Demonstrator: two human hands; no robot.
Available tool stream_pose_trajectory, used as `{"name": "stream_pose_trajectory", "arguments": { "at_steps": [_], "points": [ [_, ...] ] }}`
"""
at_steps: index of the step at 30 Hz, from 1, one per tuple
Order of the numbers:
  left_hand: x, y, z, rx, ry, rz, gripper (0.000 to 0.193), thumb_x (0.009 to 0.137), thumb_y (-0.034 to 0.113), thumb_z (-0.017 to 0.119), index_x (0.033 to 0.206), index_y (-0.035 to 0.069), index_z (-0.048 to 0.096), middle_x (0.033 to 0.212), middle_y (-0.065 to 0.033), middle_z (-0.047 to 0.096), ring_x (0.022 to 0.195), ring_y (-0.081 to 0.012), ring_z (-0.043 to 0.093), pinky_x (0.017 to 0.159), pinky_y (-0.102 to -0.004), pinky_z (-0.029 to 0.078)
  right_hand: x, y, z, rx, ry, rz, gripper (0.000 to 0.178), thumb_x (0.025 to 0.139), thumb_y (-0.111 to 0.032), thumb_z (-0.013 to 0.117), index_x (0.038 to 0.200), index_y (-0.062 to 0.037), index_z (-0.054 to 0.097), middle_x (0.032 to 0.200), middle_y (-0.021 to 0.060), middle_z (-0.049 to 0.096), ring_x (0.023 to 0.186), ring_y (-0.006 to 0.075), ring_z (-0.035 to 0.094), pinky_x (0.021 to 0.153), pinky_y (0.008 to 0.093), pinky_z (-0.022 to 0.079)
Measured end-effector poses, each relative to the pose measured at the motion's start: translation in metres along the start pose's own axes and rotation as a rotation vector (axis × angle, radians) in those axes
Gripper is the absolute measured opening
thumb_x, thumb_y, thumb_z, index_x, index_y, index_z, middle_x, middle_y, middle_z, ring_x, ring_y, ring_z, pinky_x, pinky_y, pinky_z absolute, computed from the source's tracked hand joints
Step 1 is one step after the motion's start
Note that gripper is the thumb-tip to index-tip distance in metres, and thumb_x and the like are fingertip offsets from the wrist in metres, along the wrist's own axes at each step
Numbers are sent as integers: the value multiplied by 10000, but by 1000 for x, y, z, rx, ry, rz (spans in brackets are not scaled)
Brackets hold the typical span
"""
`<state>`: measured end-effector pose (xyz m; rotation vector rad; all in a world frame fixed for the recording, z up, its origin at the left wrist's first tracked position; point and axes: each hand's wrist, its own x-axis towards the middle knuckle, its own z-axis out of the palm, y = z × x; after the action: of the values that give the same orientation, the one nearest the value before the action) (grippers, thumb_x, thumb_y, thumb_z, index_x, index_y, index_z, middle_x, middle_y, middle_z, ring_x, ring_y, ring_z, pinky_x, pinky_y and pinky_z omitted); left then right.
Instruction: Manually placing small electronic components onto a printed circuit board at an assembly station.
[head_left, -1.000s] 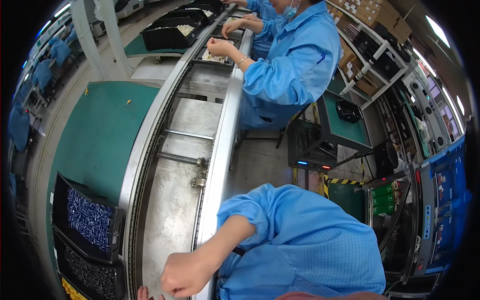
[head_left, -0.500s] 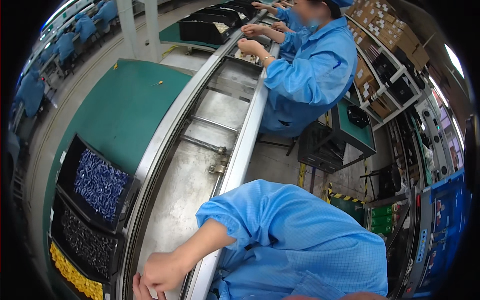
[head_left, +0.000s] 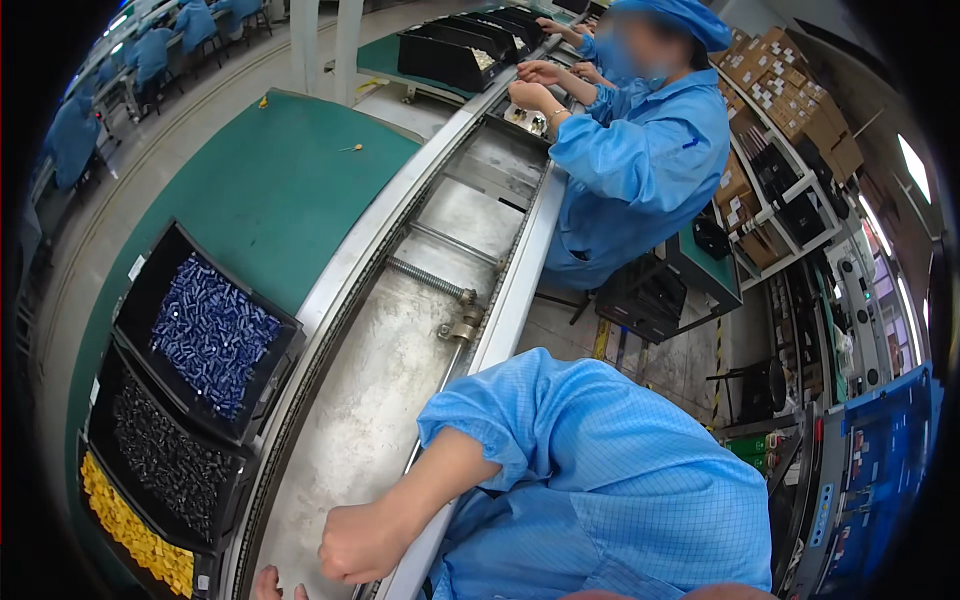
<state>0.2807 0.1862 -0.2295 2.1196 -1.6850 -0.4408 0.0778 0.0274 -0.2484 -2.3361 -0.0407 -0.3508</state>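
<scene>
My right hand (head_left: 365, 541) is closed, knuckles up, over the near part of the metal conveyor line (head_left: 385, 350). What its fingers hold, if anything, is hidden beneath the hand. At the bottom edge only a couple of fingers of my left hand (head_left: 268, 584) show, stretched and apart; the rest is cut off. Left of the rail stand black bins of small parts: blue cylindrical pieces (head_left: 212, 335), black pieces (head_left: 170, 460) and yellow pieces (head_left: 130, 525). Neither hand touches these bins.
A green mat (head_left: 270, 190) covers the side table, with a small yellow part (head_left: 352, 148) on it. A co-worker in blue (head_left: 640, 160) works farther up the line beside more black bins (head_left: 455, 55). Shelves with cartons (head_left: 790, 85) stand at right.
My right hand has moved apart from my left, which has sunk toward the bottom edge. The whole view has shifted slightly, moving the surroundings to the right and upward.
</scene>
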Motion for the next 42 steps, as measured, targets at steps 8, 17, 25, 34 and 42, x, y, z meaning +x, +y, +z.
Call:
{"name": "stream_pose_trajectory", "arguments": {
  "at_steps": [8, 17, 25, 34, 42],
  "points": [
    [35, -36, 18, 374, 401, 1174, 403, 935, 163, 637, 1289, -17, 570, 1238, -257, 599, 1162, -432, 556, 1005, -458, 448, -7, 0, -10, -108, 16, -165, 226, 785, -264, 646, 722, -47, 643, 729, 134, 665, 714, 349, 668, 586, 471, 513],
    [19, 7, 7, -28, 9, 286, 451, 942, 269, 626, 1272, -38, 599, 1133, -252, 642, 992, -417, 625, 871, -469, 520, -12, 24, -23, -193, 15, -200, 280, 868, -293, 631, 713, -62, 598, 711, 104, 634, 675, 320, 654, 554, 441, 504],
    [18, -27, 13, 45, -25, 143, 480, 916, 261, 683, 1324, 30, 582, 1231, -231, 620, 1095, -410, 594, 963, -451, 479, -1, 16, -18, -200, 2, -146, 338, 872, -335, 628, 649, -82, 613, 630, 91, 634, 620, 329, 650, 535, 447, 492],
    [19, -31, -7, -38, 166, 108, 349, 832, 139, 741, 1159, 58, 650, 1075, -167, 673, 987, -390, 621, 837, -439, 513, 1, -7, -37, -286, -159, 29, 239, 875, -282, 662, 705, -128, 596, 659, 50, 582, 599, 263, 616, 543, 418, 495],
    [-19, -33, -47, 53, 334, 181, 91, 811, 94, 727, 894, 78, 692, 836, -80, 684, 788, -299, 645, 704, -391, 513, 16, -17, -42, -89, -122, -4, 243, 815, -118, 718, 619, -65, 586, 576, 81, 559, 502, 277, 571, 455, 373, 434]
  ]
}}
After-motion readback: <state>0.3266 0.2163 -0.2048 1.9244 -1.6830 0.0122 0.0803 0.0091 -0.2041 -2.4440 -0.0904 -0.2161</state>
